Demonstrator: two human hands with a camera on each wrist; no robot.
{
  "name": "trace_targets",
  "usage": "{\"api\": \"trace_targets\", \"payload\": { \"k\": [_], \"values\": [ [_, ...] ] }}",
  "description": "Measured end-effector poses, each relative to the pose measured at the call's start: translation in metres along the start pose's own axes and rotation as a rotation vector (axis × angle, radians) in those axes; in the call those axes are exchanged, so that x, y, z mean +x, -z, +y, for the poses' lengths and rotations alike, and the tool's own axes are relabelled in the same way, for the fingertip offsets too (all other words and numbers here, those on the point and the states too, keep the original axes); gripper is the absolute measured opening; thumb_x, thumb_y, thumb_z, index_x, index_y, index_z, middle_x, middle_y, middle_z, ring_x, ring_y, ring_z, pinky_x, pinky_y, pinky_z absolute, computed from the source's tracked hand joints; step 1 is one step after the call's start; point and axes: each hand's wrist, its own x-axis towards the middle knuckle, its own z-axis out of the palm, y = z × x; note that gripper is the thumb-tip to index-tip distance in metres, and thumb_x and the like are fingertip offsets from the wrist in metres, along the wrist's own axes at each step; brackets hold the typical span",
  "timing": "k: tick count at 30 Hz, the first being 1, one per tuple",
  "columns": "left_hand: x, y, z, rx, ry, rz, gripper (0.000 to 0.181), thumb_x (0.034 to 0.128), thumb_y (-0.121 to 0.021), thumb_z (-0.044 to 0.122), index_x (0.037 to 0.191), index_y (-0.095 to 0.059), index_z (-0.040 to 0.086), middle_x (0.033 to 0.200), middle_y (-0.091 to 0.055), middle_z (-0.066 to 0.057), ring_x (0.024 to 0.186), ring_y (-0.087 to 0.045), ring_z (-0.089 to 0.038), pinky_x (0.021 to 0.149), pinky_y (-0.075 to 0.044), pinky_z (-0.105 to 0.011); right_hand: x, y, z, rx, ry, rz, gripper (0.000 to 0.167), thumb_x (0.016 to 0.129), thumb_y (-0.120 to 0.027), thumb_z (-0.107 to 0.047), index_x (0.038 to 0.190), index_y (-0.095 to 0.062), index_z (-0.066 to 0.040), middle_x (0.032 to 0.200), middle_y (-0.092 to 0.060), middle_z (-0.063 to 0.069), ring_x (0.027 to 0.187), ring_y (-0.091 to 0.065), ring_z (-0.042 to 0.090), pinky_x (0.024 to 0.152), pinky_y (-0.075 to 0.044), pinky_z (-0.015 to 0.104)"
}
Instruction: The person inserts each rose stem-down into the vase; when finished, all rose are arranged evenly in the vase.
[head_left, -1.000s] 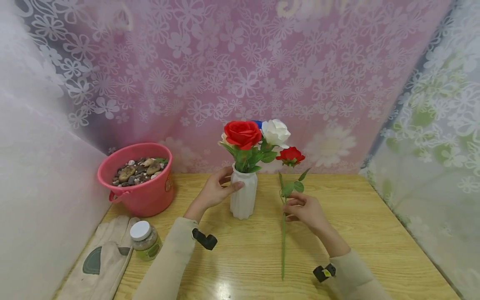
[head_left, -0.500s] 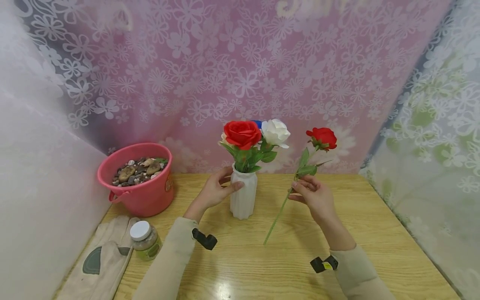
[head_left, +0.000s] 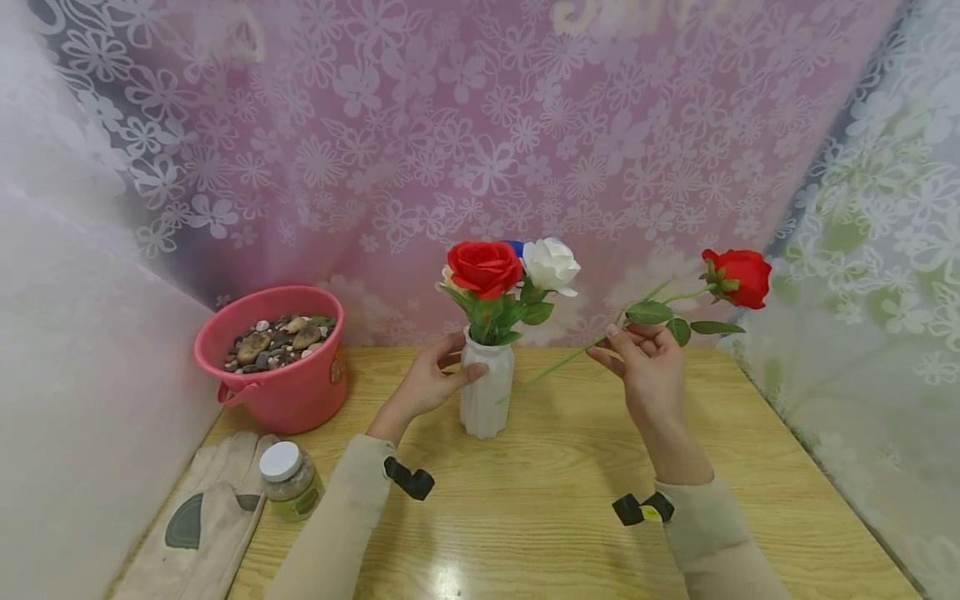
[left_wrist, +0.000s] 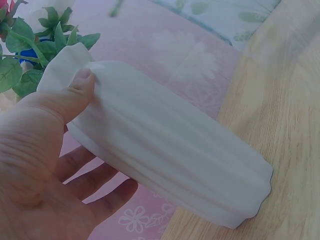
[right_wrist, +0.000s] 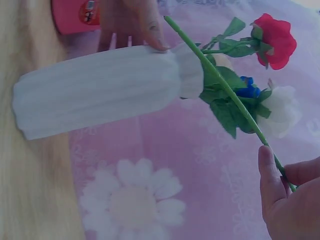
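My left hand [head_left: 430, 379] grips the neck of a white ribbed vase [left_wrist: 165, 135], thumb in front and fingers behind. The vase stands upright on the table. In it are a red rose [head_left: 485, 269], a white rose [head_left: 552, 265], a partly hidden blue flower [right_wrist: 248, 88] and a pale one mostly covered. Right of the vase, my right hand [head_left: 651, 367] pinches the green stem [right_wrist: 220, 80] of another red rose [head_left: 738, 277] between thumb and fingers. That rose is tilted, its bloom to the right and its stem end low in front of the vase in the head view.
A pink bucket [head_left: 270, 404] of stones stands at the back left. Before it are a jar [head_left: 291, 483] with a white lid and a folded beige cloth [head_left: 191, 533]. A pink floral curtain [head_left: 420, 150] hangs behind the wooden table [head_left: 510, 533].
My right hand has lifted the single red rose up and tipped it over, its bloom swinging right and its stem end left toward the vase. The left hand and vase have stayed put.
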Motion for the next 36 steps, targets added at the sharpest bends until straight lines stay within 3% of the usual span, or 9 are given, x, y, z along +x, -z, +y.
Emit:
{"api": "trace_targets", "payload": {
  "k": [8, 15, 21, 28, 36],
  "values": [
    [0.0, 0.0, 0.001, -0.01, 0.001, 0.003, 0.072, 0.0995, -0.075, 0.034, 0.162, -0.043, 0.018, 0.164, -0.048, -0.009, 0.147, -0.051, -0.041, 0.113, -0.051, -0.057, 0.009, -0.008, -0.015, 0.17, 0.112, 0.07, 0.018, 0.098, -0.066, 0.008, 0.108, -0.052, 0.002, 0.091, -0.062, 0.01, 0.077, -0.075, 0.022, 0.072, -0.067, 0.036],
    [0.0, 0.0, 0.0, -0.007, 0.007, 0.007, 0.073, 0.099, -0.075, 0.035, 0.162, -0.042, 0.019, 0.164, -0.047, -0.009, 0.147, -0.05, -0.041, 0.113, -0.051, -0.058, 0.016, -0.009, -0.023, 0.298, 0.15, 0.138, 0.031, 0.09, -0.078, 0.007, 0.107, -0.052, 0.004, 0.089, -0.061, 0.015, 0.075, -0.076, 0.027, 0.071, -0.067, 0.039],
    [0.0, 0.0, 0.001, 0.0, 0.02, 0.011, 0.073, 0.0987, -0.075, 0.037, 0.162, -0.043, 0.02, 0.165, -0.047, -0.008, 0.147, -0.05, -0.041, 0.114, -0.05, -0.058, 0.019, -0.016, -0.017, 0.237, 0.228, 0.142, 0.029, 0.092, -0.075, 0.008, 0.11, -0.053, 0.003, 0.092, -0.058, 0.014, 0.076, -0.075, 0.027, 0.071, -0.067, 0.04],
    [-0.001, 0.0, 0.0, -0.009, 0.02, 0.01, 0.073, 0.0991, -0.075, 0.037, 0.162, -0.043, 0.019, 0.165, -0.047, -0.008, 0.148, -0.05, -0.041, 0.113, -0.051, -0.058, 0.014, -0.033, -0.004, 0.092, 0.406, -0.009, 0.027, 0.097, -0.068, 0.009, 0.12, -0.056, 0.005, 0.098, -0.06, 0.013, 0.082, -0.073, 0.025, 0.073, -0.067, 0.038],
    [0.001, 0.0, -0.001, -0.025, -0.002, 0.009, 0.072, 0.0983, -0.077, 0.032, 0.161, -0.044, 0.018, 0.163, -0.049, -0.008, 0.147, -0.051, -0.04, 0.113, -0.051, -0.057, 0.013, -0.05, -0.001, 0.025, 0.426, -0.108, 0.029, 0.097, -0.067, 0.011, 0.122, -0.058, 0.0, 0.099, -0.062, 0.01, 0.086, -0.073, 0.023, 0.077, -0.067, 0.038]
  ]
}}
